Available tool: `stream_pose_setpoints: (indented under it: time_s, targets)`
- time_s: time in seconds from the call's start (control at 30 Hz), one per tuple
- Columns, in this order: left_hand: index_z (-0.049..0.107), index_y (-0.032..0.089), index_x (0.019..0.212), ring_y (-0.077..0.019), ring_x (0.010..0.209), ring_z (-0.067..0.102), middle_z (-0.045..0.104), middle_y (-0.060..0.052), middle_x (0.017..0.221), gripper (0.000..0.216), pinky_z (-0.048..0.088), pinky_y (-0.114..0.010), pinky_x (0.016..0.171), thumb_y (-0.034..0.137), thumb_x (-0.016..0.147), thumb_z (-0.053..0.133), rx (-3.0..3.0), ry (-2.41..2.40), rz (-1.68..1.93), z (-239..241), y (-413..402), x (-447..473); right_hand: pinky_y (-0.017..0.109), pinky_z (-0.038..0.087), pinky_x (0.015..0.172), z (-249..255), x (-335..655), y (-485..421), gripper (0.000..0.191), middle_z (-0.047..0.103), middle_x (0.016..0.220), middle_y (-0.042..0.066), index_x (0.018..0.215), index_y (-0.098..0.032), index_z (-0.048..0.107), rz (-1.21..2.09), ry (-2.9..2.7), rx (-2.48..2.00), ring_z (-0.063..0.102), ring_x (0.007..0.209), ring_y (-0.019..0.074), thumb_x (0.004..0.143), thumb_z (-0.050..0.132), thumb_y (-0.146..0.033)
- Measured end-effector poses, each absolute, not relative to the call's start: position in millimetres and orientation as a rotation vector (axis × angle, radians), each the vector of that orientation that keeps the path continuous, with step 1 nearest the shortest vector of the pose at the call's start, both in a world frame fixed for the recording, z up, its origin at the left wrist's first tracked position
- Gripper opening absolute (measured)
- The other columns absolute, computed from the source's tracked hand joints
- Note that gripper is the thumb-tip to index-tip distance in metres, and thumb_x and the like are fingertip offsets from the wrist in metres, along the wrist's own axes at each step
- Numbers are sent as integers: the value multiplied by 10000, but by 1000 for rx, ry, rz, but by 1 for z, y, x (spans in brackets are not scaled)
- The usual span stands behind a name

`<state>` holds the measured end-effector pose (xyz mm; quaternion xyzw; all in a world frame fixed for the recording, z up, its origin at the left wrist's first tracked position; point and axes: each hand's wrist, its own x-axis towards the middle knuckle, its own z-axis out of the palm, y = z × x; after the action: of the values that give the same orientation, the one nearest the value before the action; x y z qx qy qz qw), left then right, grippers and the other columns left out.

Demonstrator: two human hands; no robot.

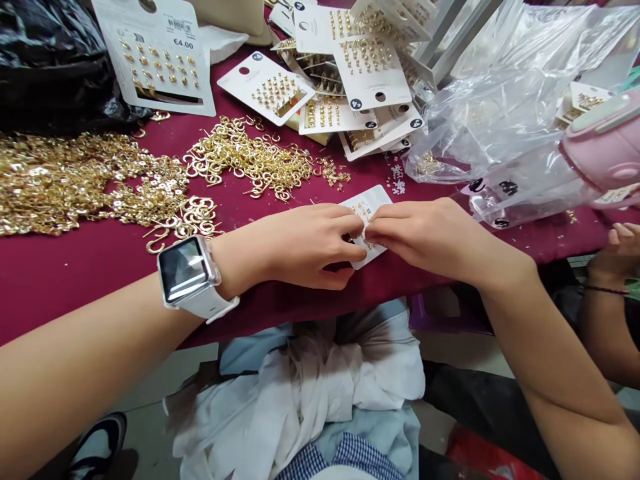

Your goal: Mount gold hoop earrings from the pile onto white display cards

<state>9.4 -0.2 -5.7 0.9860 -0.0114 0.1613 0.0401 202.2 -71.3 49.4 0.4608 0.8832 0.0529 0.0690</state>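
Observation:
A white earring card [377, 198] with small gold earrings on it lies near the table's front edge, partly covered by both hands. My left hand [320, 243] comes in from the left, its bent fingers closed on the card's left side. From the right, my right hand [425, 233] reaches over the card with its fingertips pinched together among the earrings. Whatever sits between those fingertips is hidden. Just behind the hands lie a heap of gold hoop earrings [250, 157] and a small pile of tiny gold pieces [334, 172].
A wide heap of gold pieces [75, 183] covers the left of the dark red tablecloth [100, 267]. Filled earring cards [370, 70] are stacked at the back. Clear plastic bags [490, 120] and a pink object [607, 143] stand right, near another person's hand [620, 250].

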Motion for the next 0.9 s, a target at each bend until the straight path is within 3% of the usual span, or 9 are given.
stream_pose_setpoints:
  time_s: [0.23,0.9]
  targets:
    - [696,201,990,-248,991,603,632,-124,1039,265,511,-385,867,236,863,466,3013,-39,484,-6,-1,11,238,331,556,46,210,-73,179,695,908,23,880,-177,645,203,2770,1385,615,747,128,925,475,-211]
    - [701,218,995,-217,982,600,638,-93,1056,234,494,-352,883,235,849,518,3006,-2,475,-5,-1,10,245,359,560,39,209,-71,155,679,938,38,898,-158,634,215,2700,1440,623,791,146,904,482,-189]
